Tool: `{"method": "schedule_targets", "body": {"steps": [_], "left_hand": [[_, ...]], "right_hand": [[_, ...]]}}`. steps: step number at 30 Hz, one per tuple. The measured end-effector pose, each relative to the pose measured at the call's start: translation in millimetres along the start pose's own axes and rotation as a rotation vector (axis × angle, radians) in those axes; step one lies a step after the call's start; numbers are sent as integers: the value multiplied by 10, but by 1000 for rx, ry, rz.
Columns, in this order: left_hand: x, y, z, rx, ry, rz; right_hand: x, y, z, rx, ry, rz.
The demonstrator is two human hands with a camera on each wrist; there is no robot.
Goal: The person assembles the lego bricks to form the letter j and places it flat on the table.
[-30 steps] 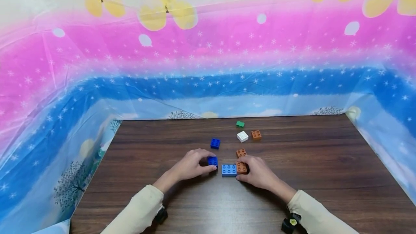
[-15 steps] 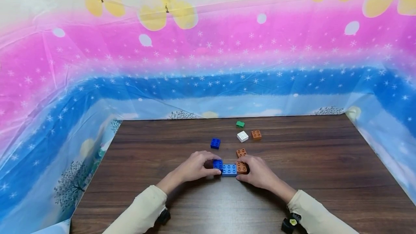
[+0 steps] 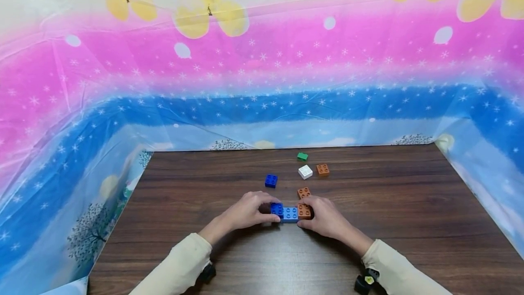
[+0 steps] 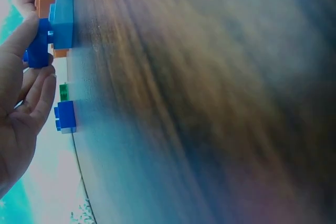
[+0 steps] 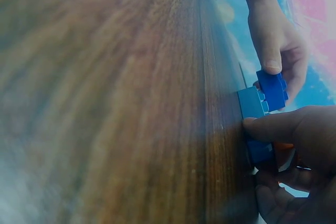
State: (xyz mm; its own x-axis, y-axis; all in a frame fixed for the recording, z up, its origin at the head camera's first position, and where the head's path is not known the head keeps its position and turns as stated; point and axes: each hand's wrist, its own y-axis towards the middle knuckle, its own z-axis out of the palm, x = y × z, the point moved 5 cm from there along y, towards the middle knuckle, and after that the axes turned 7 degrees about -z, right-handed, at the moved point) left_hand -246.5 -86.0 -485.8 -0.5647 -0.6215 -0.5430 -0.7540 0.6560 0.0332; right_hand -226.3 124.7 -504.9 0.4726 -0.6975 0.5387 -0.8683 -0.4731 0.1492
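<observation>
My left hand point(image 3: 247, 211) pinches a dark blue four-stud toy building brick point(image 3: 276, 209) between thumb and fingers. It sits over the left end of a longer light blue brick point(image 3: 290, 214), and in the left wrist view the studs of the light blue brick point(image 4: 62, 22) show between the two. With my right hand point(image 3: 325, 216) I grip the light blue brick's right end, the thumb against its near side. An orange brick point(image 3: 304, 211) rides on top of that end, between thumb and fingers. Just behind it lies another orange brick point(image 3: 304, 192).
Farther back on the brown wooden table point(image 3: 196, 172) lie a second dark blue brick point(image 3: 271, 180), a white brick point(image 3: 305, 172), an orange brick point(image 3: 322, 170) and a small green brick point(image 3: 302, 156). A printed cloth point(image 3: 262, 104) rises along the table's back and side edges.
My left hand has moved right with the dark blue brick, from beside the light blue brick to over its left end. The right hand stays in place.
</observation>
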Motion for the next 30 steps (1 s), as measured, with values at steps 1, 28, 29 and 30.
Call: {"method": "schedule_targets", "body": {"steps": [1, 28, 29, 30], "left_hand": [[-5, 4, 3, 3, -1, 1], [-142, 44, 8, -25, 61, -21], [-137, 45, 9, -30, 63, -18], [-134, 46, 9, -33, 63, -15]], "right_hand": [[-1, 1, 2, 0, -1, -2], [16, 13, -5, -1, 0, -12], [16, 14, -5, -2, 0, -15], [15, 14, -4, -2, -3, -16]]}}
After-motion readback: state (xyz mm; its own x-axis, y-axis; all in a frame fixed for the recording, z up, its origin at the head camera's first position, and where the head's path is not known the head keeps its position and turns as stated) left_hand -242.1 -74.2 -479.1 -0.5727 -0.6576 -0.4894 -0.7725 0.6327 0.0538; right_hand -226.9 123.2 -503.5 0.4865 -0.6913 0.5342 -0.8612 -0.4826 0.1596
